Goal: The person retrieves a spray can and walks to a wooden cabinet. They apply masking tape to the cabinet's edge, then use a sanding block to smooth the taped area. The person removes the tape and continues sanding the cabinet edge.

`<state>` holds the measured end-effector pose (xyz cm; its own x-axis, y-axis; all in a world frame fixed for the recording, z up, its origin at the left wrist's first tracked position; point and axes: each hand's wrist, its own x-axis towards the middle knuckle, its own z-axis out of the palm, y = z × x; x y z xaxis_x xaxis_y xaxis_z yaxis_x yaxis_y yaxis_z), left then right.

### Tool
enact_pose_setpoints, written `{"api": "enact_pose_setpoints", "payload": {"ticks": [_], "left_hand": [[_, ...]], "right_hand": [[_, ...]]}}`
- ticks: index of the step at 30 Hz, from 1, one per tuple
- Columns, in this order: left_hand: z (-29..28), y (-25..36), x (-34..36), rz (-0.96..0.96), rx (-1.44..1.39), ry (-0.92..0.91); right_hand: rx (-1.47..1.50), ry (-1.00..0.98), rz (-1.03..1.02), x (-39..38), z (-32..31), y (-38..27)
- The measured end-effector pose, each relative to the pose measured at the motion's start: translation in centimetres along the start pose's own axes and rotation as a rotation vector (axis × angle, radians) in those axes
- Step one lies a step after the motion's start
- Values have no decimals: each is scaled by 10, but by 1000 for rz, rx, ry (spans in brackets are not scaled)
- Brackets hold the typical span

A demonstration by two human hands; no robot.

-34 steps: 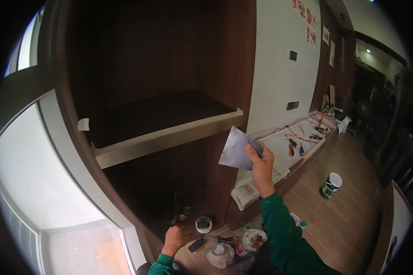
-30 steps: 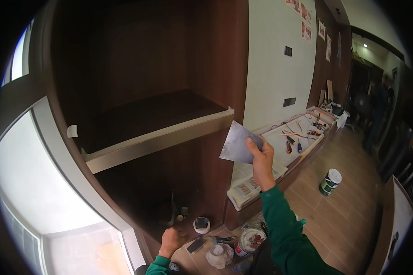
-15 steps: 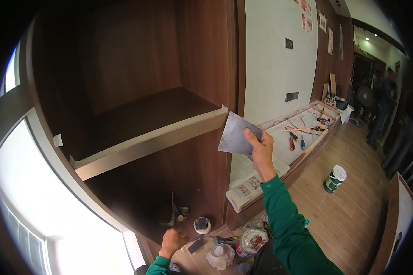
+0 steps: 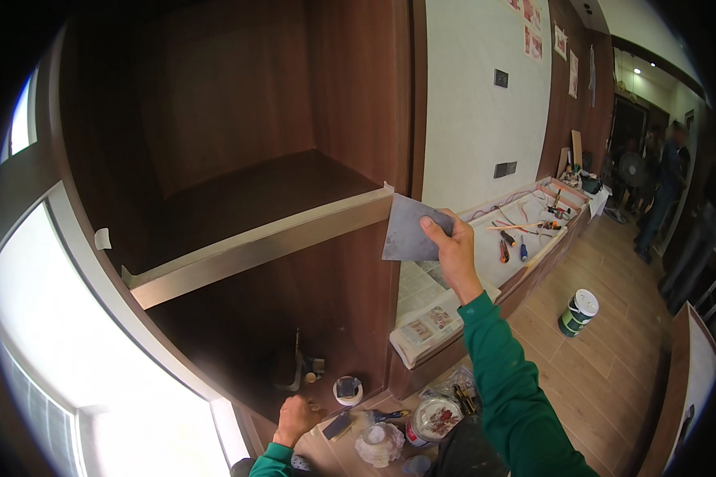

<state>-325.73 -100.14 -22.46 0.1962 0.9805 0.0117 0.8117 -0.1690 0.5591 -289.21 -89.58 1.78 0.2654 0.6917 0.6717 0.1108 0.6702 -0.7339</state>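
The bare right hand [image 4: 449, 242] is raised well above the left, closed in a pinching grip: its thumb [image 4: 434, 231] lies flat in front, pointing up and left, the fingers mostly hidden behind. Its wrist [image 4: 463, 288] shows above the cuff of a long green fabric sleeve [image 4: 509, 389], the forearm slanting upward. The bare left hand [image 4: 296, 419] is low, fingers curled; whether they grip anything is unclear.

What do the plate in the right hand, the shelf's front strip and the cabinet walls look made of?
Plate: thin metal, probably steel; dull grey, smudged, flat with straight edges.
Front strip: brushed metal or metallic laminate, can't tell; satin sheen.
Cabinet walls: dark brown wood or wood-look veneer, low gloss; faint streaky grain shows.
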Motion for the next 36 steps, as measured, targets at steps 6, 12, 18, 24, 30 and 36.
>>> {"api": "enact_pose_setpoints", "payload": {"ticks": [6, 12, 18, 24, 30, 36], "left_hand": [[2, 5, 4, 20, 24, -30], [11, 0, 6, -12, 33, -31], [11, 1, 7, 0, 21, -36], [10, 1, 6, -13, 29, -52], [8, 1, 4, -15, 24, -51], [11, 0, 3, 19, 18, -44]], "right_hand": [[14, -128, 44, 19, -19, 1], [58, -76, 39, 11, -6, -9], [65, -64, 18, 12, -8, -2], [75, -69, 29, 8, -14, 0], [37, -22, -4, 5, -3, 5], [122, -75, 63, 9, -6, 3]]}}
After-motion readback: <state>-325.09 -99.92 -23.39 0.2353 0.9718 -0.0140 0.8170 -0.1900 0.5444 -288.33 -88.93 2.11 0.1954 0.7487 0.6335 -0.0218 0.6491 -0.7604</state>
